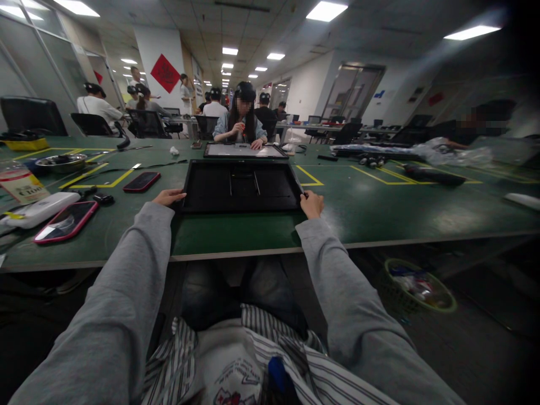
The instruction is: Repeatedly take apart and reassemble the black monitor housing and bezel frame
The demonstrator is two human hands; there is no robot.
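A wide black monitor back cover, shallow with raised edges, lies hollow side up on the green table in front of me. My left hand grips its left edge, fingers closed on the rim. At the opposite edge, my right hand pinches the right rim between thumb and fingers. Two thin upright ribs show near the middle of the cover. Just beyond it lies a flat, light grey panel with a dark frame, in front of a person seated across the table.
On the left are a phone with a red edge, a larger pink-edged phone, a white device and a metal bowl. Plastic wrap and a dark long object lie right. A basket stands below the table.
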